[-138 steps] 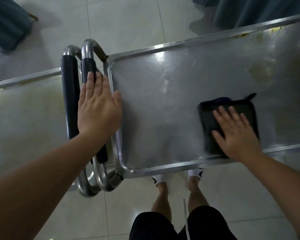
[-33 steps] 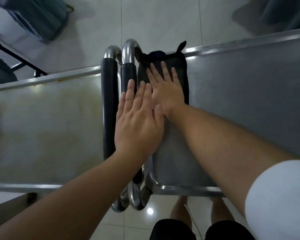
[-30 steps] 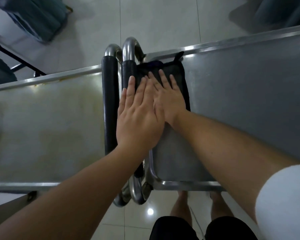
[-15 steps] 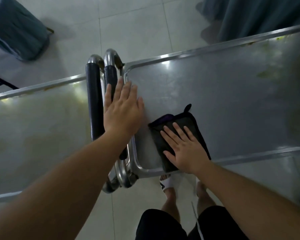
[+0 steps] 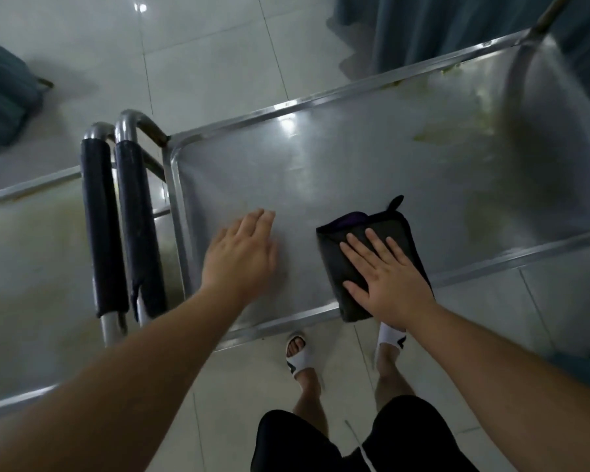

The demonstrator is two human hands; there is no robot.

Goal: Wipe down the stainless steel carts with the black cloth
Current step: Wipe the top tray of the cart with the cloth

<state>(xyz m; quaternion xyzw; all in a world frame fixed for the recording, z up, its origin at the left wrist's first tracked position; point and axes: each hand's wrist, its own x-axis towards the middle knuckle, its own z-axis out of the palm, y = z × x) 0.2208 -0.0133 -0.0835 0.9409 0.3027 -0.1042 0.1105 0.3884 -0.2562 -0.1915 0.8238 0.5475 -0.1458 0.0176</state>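
— Two flat palms: my right hand (image 5: 387, 277) is pressing the black cloth (image 5: 355, 267) at the cart (image 5: 321, 172) tray's near rim; my left hand (image 5: 241, 253) is holding nothing.
— Risk?
— The cloth is overhanging; it could be slipping off.

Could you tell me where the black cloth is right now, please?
In the head view, the black cloth lies flat on the right-hand cart, by its near rim, under the right hand.

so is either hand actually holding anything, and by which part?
Nothing is gripped. The right hand presses flat on the black cloth, over its near right part. The left hand is open over the cart top.
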